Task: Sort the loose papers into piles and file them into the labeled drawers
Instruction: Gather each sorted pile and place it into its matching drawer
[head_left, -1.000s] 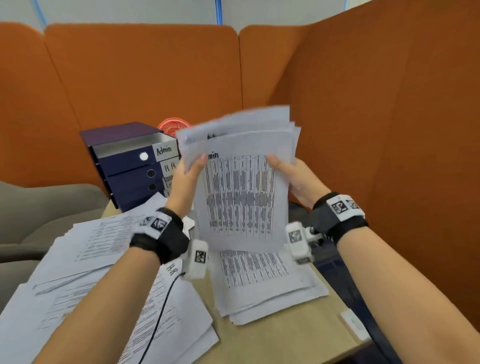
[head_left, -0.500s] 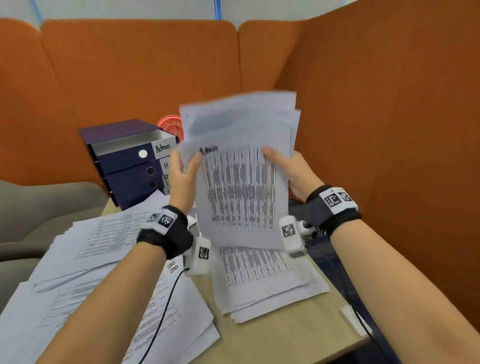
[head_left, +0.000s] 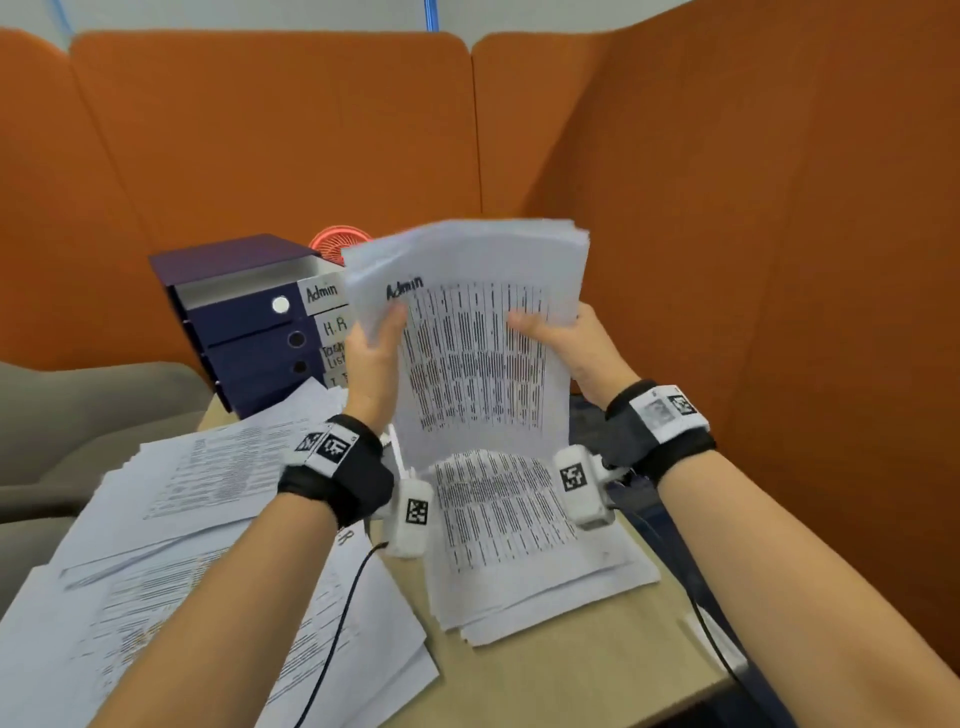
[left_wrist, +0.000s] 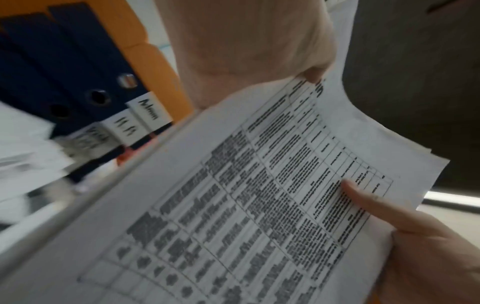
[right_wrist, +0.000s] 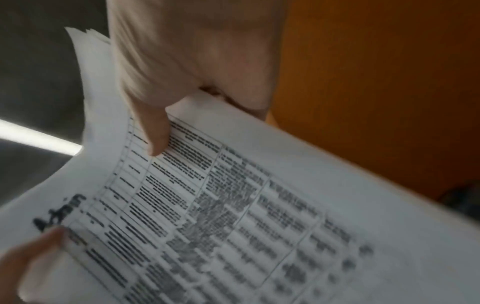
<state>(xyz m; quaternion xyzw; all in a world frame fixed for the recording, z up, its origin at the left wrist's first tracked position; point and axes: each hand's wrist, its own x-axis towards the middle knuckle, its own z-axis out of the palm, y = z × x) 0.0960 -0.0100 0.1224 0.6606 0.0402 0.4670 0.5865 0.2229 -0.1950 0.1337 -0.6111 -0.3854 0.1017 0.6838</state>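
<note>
The left hand's (head_left: 371, 358) thumb (right_wrist: 39, 244) presses the front of the Admin stack (head_left: 483, 353) just under the handwritten "Admin", and the other fingers are behind the sheets, so the hand pinches the stack's left edge. The right hand (head_left: 582, 353) pinches the right edge the same way, its thumb (right_wrist: 153, 131) laid flat across the printed table and its other fingers hidden behind the paper. The stack stands nearly upright between the two hands, lifted clear of the desk (head_left: 561, 670), its top sheets fanned and slightly curled. Directly below the stack a flat pile (head_left: 519, 545) of similar printed sheets lies on the desk. Left of the stack stands the drawer unit (head_left: 244, 322), dark blue, its top drawer (head_left: 249, 296) pulled partly out and labelled "Admin", the next one down "H.R"; the lower labels are partly hidden by the stack. A red fan (head_left: 337, 244) peeks out behind the stack's top left corner. More loose papers (head_left: 171, 519) spread over the desk left of and below the stack, under the left forearm. Orange partitions (head_left: 727, 260) stand behind and right of the stack.
</note>
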